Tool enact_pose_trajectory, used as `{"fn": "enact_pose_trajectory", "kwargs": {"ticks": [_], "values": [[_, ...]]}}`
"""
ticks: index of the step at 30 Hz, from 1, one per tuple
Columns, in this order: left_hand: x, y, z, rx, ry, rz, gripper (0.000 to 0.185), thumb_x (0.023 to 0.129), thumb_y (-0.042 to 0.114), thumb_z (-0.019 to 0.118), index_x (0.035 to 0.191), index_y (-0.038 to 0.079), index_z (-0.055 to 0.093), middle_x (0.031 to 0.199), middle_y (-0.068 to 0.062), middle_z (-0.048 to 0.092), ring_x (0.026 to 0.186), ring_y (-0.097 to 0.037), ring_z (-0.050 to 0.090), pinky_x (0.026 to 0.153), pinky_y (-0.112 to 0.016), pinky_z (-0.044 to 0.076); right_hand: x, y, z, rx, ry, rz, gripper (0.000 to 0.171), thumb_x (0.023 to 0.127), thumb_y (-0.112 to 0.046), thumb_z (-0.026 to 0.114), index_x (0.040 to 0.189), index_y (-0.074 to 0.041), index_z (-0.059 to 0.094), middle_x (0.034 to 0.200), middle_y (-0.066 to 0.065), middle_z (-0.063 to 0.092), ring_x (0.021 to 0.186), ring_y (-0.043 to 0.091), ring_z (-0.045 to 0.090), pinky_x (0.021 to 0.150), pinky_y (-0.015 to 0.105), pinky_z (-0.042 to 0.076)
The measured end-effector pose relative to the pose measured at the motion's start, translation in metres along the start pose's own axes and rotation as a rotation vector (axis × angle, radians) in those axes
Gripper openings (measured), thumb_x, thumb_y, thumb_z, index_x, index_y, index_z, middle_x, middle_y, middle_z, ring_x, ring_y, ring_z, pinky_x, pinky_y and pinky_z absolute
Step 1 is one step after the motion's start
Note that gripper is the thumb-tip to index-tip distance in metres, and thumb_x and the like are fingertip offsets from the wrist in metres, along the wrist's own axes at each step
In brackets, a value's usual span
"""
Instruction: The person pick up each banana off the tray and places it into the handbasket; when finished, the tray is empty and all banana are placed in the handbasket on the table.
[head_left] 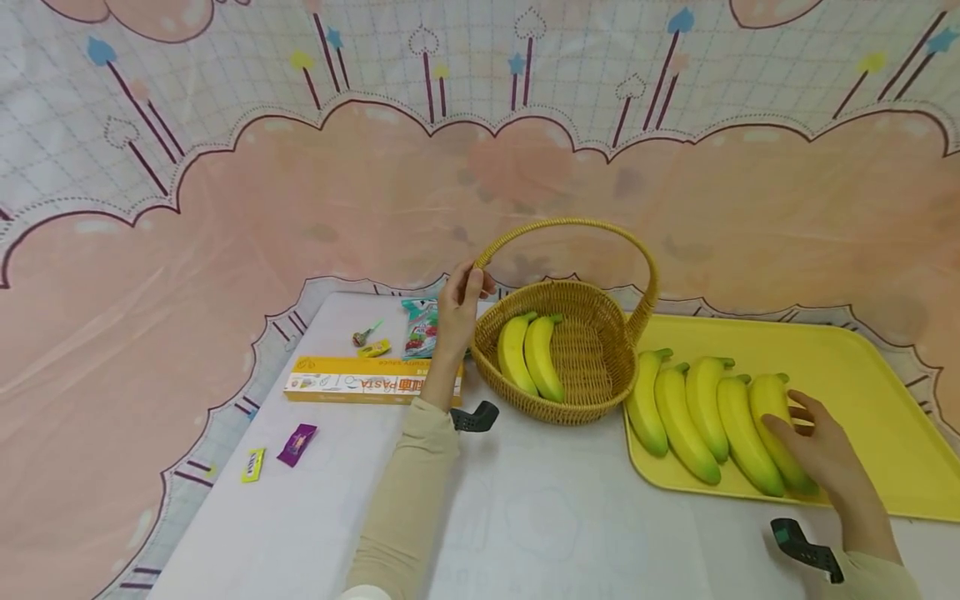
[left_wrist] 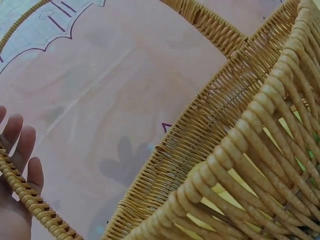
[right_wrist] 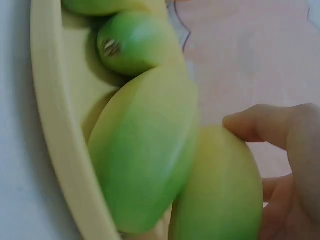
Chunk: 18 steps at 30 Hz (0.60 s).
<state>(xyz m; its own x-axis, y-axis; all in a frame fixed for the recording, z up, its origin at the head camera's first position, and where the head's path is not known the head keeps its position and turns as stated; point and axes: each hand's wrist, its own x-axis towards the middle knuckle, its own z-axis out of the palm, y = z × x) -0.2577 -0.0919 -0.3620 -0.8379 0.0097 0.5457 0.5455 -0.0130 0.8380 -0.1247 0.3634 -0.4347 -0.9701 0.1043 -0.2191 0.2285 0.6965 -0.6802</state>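
Observation:
A wicker basket (head_left: 585, 408) with a tall arched handle stands mid-table, tipped slightly toward me, with two bananas (head_left: 542, 358) inside it. My left hand (head_left: 459, 304) holds the left side of its handle (left_wrist: 37, 205), fingers loosely curled about the wicker. To the right, several bananas (head_left: 686, 425) lie side by side on a yellow tray (head_left: 847, 367). My right hand (head_left: 821, 446) grips the rightmost banana (right_wrist: 220, 185) between thumb and fingers. That banana touches its neighbour (right_wrist: 145, 150) in the right wrist view. Part of the right hand is out of that view.
Left of the basket lie an orange pasta box (head_left: 360, 381), a teal snack bag (head_left: 420, 327), a lollipop (head_left: 362, 337) and a yellow packet (head_left: 374, 348). Nearer are a purple wrapped sweet (head_left: 297, 445) and another yellow packet (head_left: 253, 465). A printed cloth (head_left: 375, 208) hangs behind the table.

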Motion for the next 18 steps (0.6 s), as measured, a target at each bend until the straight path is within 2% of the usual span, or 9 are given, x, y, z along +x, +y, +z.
{"fn": "enact_pose_trajectory", "kwargs": {"ticks": [4,6,8,10,12,14,16,18], "values": [[-0.001,0.003,0.0,0.007,0.011,-0.009,0.029,0.1,0.002,0.039,0.123,-0.01,0.053,0.098,-0.032,0.058,0.089,-0.028,0.062,0.086,-0.05,0.05,-0.009,-0.01,-0.004,-0.027,-0.009,-0.03,0.085,0.098,-0.048,0.041,0.149,0.004,-0.003,0.141,0.042,0.022,0.12,0.058,0.03,0.087,0.069,0.036],[-0.002,0.004,-0.001,0.001,0.022,-0.025,0.03,0.1,0.003,0.041,0.125,-0.007,0.054,0.103,-0.032,0.06,0.094,-0.027,0.062,0.089,-0.054,0.048,-0.013,-0.017,-0.004,-0.051,-0.014,-0.058,0.086,0.097,-0.047,0.042,0.15,0.003,-0.004,0.14,0.042,0.024,0.119,0.058,0.032,0.085,0.069,0.037],[-0.003,0.006,-0.002,-0.001,0.036,-0.047,0.03,0.1,0.005,0.043,0.126,-0.006,0.054,0.106,-0.031,0.06,0.098,-0.027,0.062,0.092,-0.052,0.048,-0.017,-0.025,-0.004,-0.065,-0.016,-0.093,0.086,0.097,-0.045,0.045,0.15,0.002,-0.005,0.14,0.042,0.026,0.118,0.057,0.035,0.085,0.068,0.038],[-0.004,0.007,-0.003,0.0,0.048,-0.07,0.031,0.099,0.007,0.045,0.127,-0.004,0.055,0.107,-0.03,0.06,0.101,-0.029,0.061,0.092,-0.042,0.05,-0.02,-0.035,-0.001,-0.069,-0.017,-0.143,0.084,0.097,-0.041,0.048,0.15,0.001,-0.003,0.139,0.041,0.029,0.116,0.056,0.038,0.083,0.066,0.042],[-0.004,0.008,-0.004,0.001,0.054,-0.086,0.032,0.099,0.009,0.046,0.127,-0.003,0.055,0.108,-0.03,0.06,0.103,-0.033,0.06,0.09,-0.03,0.05,-0.023,-0.047,0.001,-0.076,-0.021,-0.202,0.083,0.097,-0.036,0.051,0.151,0.0,0.0,0.137,0.039,0.032,0.114,0.053,0.042,0.081,0.059,0.047],[-0.004,0.01,-0.004,0.001,0.055,-0.093,0.032,0.099,0.01,0.047,0.127,-0.004,0.055,0.108,-0.031,0.059,0.103,-0.037,0.058,0.088,-0.023,0.049,-0.026,-0.059,0.004,-0.089,-0.023,-0.265,0.08,0.096,-0.032,0.053,0.152,-0.002,0.004,0.136,0.036,0.035,0.112,0.05,0.045,0.079,0.043,0.052],[-0.005,0.011,-0.004,0.005,0.057,-0.096,0.032,0.099,0.011,0.048,0.126,-0.004,0.056,0.108,-0.031,0.059,0.103,-0.04,0.058,0.086,-0.02,0.049,-0.028,-0.072,0.006,-0.099,-0.032,-0.328,0.078,0.096,-0.029,0.056,0.152,-0.004,0.007,0.135,0.033,0.038,0.111,0.046,0.048,0.076,0.027,0.051],[-0.005,0.012,-0.004,0.014,0.06,-0.097,0.032,0.098,0.012,0.049,0.125,-0.004,0.056,0.108,-0.031,0.059,0.103,-0.041,0.057,0.085,-0.02,0.049,-0.03,-0.084,0.009,-0.114,-0.04,-0.385,0.077,0.095,-0.027,0.058,0.152,-0.005,0.012,0.133,0.03,0.041,0.109,0.044,0.051,0.072,0.017,0.048]]}}
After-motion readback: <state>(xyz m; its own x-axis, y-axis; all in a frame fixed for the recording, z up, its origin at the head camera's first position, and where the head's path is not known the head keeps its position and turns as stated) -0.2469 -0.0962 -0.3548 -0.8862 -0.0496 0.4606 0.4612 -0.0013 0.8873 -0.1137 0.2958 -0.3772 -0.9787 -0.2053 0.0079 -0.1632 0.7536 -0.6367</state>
